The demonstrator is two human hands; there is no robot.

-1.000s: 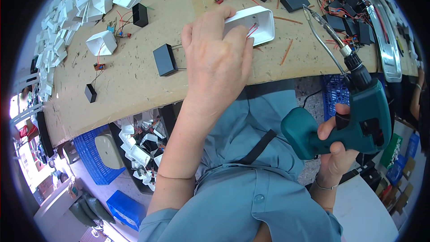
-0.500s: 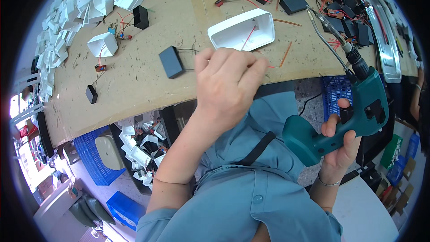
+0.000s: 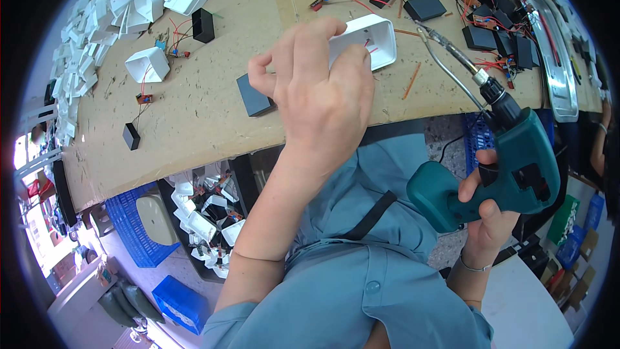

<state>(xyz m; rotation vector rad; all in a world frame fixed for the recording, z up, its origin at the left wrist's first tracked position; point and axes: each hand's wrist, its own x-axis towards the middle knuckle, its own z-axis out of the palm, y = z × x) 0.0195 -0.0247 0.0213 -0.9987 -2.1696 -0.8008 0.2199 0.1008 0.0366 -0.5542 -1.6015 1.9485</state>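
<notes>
My left hand (image 3: 323, 90) hovers over the near left part of a white plastic box (image 3: 382, 39), its bent fingers apart and nothing seen between them. It covers that side of the box, so any contact with the rim is hidden. Red wire shows inside the box. Just left of the hand lies a black rectangular case (image 3: 256, 97), partly covered by the fingers. In my right hand (image 3: 484, 200) is a teal pistol-shaped soldering gun (image 3: 516, 168) with a thin bent feed tube along its metal shaft. Its tip points up and left, right of the white box.
White housings (image 3: 123, 6) are heaped at the far left. Black cases and red wires (image 3: 497, 26) crowd the far right, beside a metal tray (image 3: 555, 64). A small white box (image 3: 148, 64) with wired parts sits on the left. Below the table edge stands a bin of white parts (image 3: 206, 220).
My left hand has shifted left and its fingers have spread from a closed shape. The black case has moved slightly right. The soldering gun's tip has swung a little left and down.
</notes>
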